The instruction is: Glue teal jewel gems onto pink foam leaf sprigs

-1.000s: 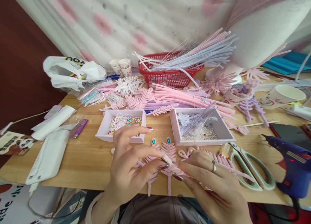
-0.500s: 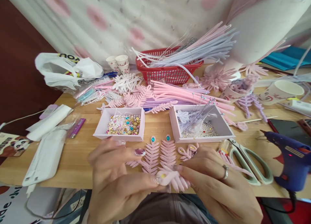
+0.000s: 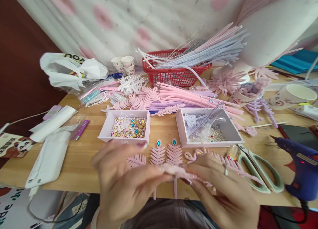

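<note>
Between my two hands is a pink pipe-cleaner piece [image 3: 175, 170], held over the table's front edge and seen nearly edge-on. My left hand [image 3: 124, 179] pinches its left end between thumb and fingers, somewhat blurred. On the right end, my right hand [image 3: 218, 179], with a ring on it, grips with thumb and fingertips. Just beyond lie two pink feather-shaped pieces, the left one [image 3: 157, 153] and the right one [image 3: 174, 153], each topped by a teal gem. A pink looped piece [image 3: 190, 156] with yellow centres shows beside my right hand, partly covered by it.
A box of gems [image 3: 129, 124] and a box of pearls and pins [image 3: 208, 128] stand ahead. Scissors [image 3: 260, 169] and a blue glue gun [image 3: 301, 166] lie at the right. Behind are pink pipe cleaners [image 3: 184, 95] and a red basket [image 3: 169, 76].
The pink piece has been tilted from showing its face to nearly edge-on, and both hands have shifted with it. The whole view has moved slightly, so the table things appear further right.
</note>
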Demonstrator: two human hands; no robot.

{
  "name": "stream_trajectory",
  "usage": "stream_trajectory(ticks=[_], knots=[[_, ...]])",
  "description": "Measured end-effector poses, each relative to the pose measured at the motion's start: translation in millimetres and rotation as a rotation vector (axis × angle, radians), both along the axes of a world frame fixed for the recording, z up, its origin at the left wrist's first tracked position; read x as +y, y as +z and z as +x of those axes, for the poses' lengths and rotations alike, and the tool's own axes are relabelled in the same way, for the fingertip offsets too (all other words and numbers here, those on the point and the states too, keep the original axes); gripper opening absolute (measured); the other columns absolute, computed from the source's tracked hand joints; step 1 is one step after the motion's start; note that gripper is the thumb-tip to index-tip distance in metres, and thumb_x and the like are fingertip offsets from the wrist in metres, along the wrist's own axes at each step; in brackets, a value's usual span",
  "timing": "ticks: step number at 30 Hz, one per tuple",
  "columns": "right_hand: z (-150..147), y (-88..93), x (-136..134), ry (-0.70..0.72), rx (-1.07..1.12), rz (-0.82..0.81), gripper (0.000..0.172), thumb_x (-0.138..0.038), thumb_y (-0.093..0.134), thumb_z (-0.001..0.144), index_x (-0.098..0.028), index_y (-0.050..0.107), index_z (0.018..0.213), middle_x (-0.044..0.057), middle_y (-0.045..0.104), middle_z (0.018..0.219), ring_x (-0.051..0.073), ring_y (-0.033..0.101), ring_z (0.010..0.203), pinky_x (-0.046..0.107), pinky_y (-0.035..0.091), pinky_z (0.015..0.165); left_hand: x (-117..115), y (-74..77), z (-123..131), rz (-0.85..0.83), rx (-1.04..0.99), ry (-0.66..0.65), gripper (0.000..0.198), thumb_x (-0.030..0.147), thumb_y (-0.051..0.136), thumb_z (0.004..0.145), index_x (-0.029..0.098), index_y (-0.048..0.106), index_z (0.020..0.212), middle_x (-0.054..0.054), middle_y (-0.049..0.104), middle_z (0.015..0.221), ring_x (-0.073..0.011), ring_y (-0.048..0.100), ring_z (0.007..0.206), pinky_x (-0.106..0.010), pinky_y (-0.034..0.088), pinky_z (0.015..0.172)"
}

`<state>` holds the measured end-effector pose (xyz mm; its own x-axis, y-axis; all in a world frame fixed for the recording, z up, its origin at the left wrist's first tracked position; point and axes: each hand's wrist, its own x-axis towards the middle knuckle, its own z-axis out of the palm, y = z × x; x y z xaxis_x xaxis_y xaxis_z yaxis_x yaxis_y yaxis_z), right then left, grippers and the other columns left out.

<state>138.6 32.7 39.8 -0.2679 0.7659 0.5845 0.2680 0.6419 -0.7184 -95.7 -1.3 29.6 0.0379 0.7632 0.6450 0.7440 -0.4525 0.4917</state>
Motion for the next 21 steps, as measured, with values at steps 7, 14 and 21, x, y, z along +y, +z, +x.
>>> stream_trajectory(ticks=[7,14,21], knots=[[-0.5,-12.1,0.4,-0.037,0.321,-0.690,0.021,-0.041,0.079,0.092,-0.022,0.082,0.088,0.003,0.077,0.073,0.016,0.070,0.061,0.020,0.054,0.052,38.8,14.2,38.0,0.158,-0.157,0.043,0.018,0.016,0.071,0.096,0.030,0.072,0.107,-0.004,0.069,0.108,-0.0248,0.065,0.107,-0.047,0.053,0.097],[-10.3,-5.5,-3.3,-0.084,0.528,-0.899,0.028,-0.049,0.088,0.081,-0.021,0.082,0.079,0.001,0.070,0.067,0.013,0.064,0.062,0.019,0.053,0.055,44.0,19.8,42.4,0.090,-0.082,-0.050,0.024,0.014,0.068,0.099,0.024,0.069,0.121,-0.007,0.062,0.123,-0.0225,0.058,0.119,-0.041,0.042,0.107],[-6.6,-6.1,-3.5,-0.028,0.460,-0.885,0.025,-0.048,0.086,0.084,-0.023,0.083,0.086,0.003,0.077,0.079,0.014,0.067,0.065,0.019,0.055,0.056,49.6,27.6,30.0,0.015,0.005,-0.193,0.027,0.009,0.065,0.099,0.030,0.071,0.115,-0.005,0.057,0.136,-0.0233,0.051,0.131,-0.044,0.035,0.113]])
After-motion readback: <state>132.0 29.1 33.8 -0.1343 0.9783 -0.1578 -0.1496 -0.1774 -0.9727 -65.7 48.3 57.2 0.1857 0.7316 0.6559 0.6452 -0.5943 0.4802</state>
